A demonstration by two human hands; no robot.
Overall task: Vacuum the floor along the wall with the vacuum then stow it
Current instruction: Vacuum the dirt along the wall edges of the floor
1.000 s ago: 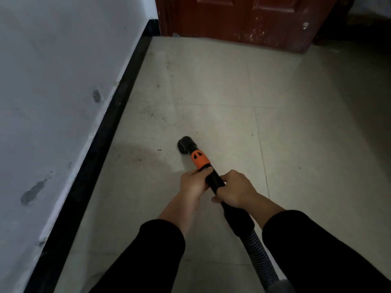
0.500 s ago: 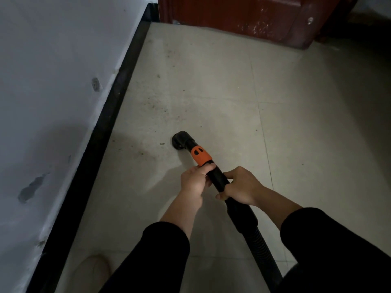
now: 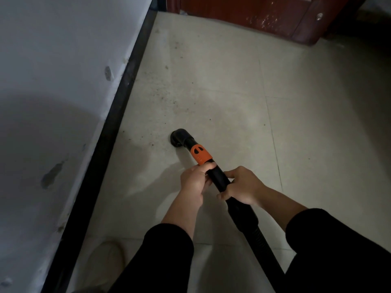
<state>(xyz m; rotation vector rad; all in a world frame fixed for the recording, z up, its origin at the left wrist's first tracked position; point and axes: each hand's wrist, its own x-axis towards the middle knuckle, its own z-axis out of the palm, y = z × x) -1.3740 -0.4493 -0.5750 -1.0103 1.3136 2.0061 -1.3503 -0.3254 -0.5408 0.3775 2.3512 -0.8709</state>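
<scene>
The vacuum nozzle (image 3: 179,138) has slid forward toward the baseboard (image 3: 118,115).

Dim room: white wall (image 3: 53,81), black baseboard (image 3: 110,132), speckled tile floor (image 3: 211,81), red-brown door (image 3: 254,11).

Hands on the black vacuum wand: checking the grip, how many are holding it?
2: left hand just below the orange collar; right hand right behind it.

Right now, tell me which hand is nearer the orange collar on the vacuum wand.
Left. The left hand grips the wand just below the orange collar, fingertips touching it; the right hand holds farther down.
</scene>
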